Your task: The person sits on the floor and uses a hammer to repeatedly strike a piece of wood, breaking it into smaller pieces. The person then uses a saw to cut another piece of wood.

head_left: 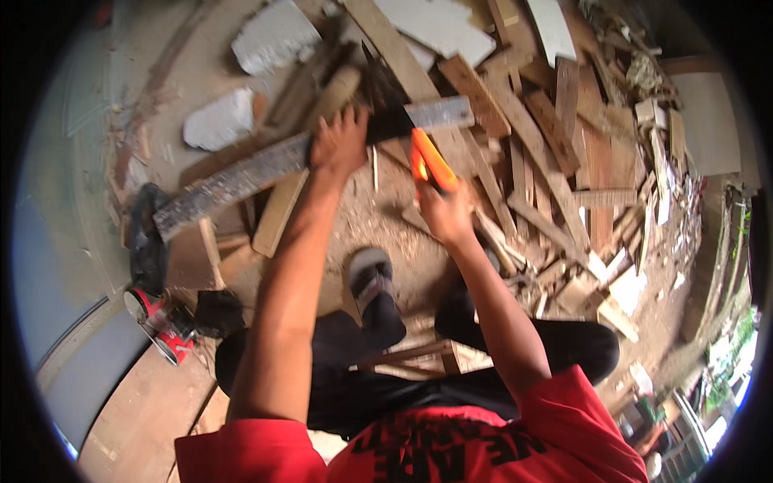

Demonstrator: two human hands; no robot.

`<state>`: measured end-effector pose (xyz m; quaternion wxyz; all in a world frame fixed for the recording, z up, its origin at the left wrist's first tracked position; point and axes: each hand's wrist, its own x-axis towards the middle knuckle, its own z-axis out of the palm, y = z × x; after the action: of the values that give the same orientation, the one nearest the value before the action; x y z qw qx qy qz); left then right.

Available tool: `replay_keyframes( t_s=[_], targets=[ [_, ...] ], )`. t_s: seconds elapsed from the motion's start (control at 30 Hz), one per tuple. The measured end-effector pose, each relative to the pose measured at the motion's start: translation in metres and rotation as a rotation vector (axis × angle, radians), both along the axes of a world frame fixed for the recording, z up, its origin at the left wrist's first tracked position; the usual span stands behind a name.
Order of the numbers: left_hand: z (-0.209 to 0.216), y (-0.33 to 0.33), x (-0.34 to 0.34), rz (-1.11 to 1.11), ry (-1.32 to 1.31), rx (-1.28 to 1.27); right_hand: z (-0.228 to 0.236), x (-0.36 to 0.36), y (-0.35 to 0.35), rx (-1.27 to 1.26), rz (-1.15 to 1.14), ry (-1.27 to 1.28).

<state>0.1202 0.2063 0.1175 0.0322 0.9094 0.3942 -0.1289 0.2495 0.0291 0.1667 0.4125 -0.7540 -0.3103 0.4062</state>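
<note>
A long weathered board (pixel 233 183) with pale, speckled paint lies slantwise in front of me, across other wood. My left hand (pixel 338 143) rests on its middle with the fingers spread over the far edge. Closed around the orange handle of a handsaw (pixel 435 165) is my right hand (pixel 448 211), just on the near side of the board. The saw's blade is dark and hard to make out where it meets the board, between my left hand and the board's right end.
Loose planks and offcuts (pixel 547 161) are heaped at the right and far side. White broken slabs (pixel 274 36) lie at the far left. Red-and-black objects (pixel 165 326) sit near the grey panel (pixel 60 266) at left. My sandalled foot (pixel 372 278) is below the board.
</note>
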Motion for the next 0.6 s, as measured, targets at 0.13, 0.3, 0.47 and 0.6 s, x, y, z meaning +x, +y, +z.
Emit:
replay_keyframes(
  t_s=[0.13, 0.3, 0.47, 0.6],
  targets=[
    [0.013, 0.002, 0.003, 0.011, -0.098, -0.069, -0.022, 0.004, 0.072, 0.030, -0.097, 0.055],
    [0.011, 0.014, 0.004, 0.215, -0.248, -0.124, -0.015, 0.007, 0.072, 0.022, -0.110, 0.151],
    [0.015, 0.010, 0.035, 0.526, -0.162, -0.011, -0.028, 0.015, 0.073, -0.023, -0.076, 0.146],
    [0.013, 0.010, 0.035, 0.555, -0.127, -0.071, -0.029, 0.009, 0.066, 0.037, -0.100, 0.166]
  ],
)
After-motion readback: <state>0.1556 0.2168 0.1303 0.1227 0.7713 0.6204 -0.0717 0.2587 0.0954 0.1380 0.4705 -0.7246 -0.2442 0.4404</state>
